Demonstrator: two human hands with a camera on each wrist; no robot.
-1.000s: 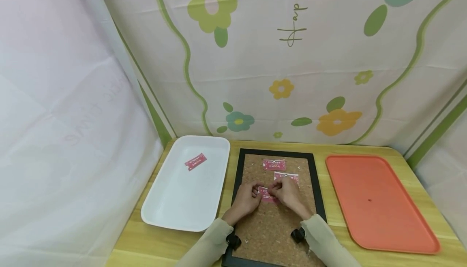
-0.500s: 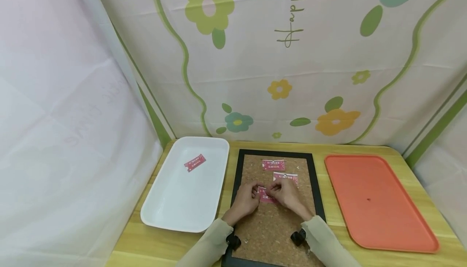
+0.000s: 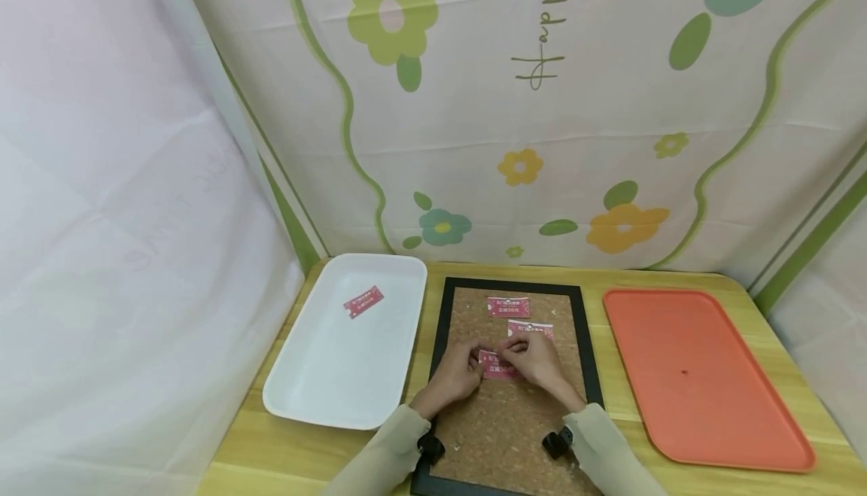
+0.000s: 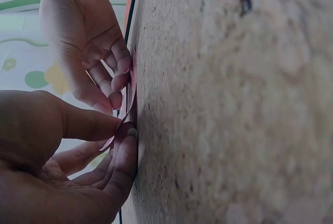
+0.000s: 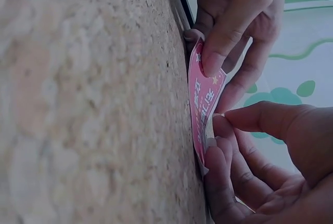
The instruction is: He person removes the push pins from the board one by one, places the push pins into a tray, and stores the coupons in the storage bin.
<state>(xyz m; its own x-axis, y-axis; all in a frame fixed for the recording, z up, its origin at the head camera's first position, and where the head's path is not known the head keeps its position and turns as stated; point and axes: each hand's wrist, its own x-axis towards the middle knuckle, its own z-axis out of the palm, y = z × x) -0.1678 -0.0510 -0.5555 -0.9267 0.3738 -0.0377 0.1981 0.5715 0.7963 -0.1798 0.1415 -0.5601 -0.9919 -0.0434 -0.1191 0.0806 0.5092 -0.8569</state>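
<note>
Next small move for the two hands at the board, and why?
Probably lower the left hand's end of the coupon flat onto the board. The left hand pinches that end, and the wrist views show the coupon bowed off the cork. The right hand is at the other end; whether it holds anything small, I can't tell.

Pale fabric backdrop (image 3: pixel 467 120) rising behind a wood-grain table (image 3: pixel 244 454) with a rounded far right corner. The cloth bears green vines, multicoloured flowers and sideways lettering, "Happy" (image 3: pixel 540 59). Whitish fabric sheets flank it, left (image 3: pixel 135 217) and right (image 3: pixel 829 308); light is soft and diffuse.
</note>
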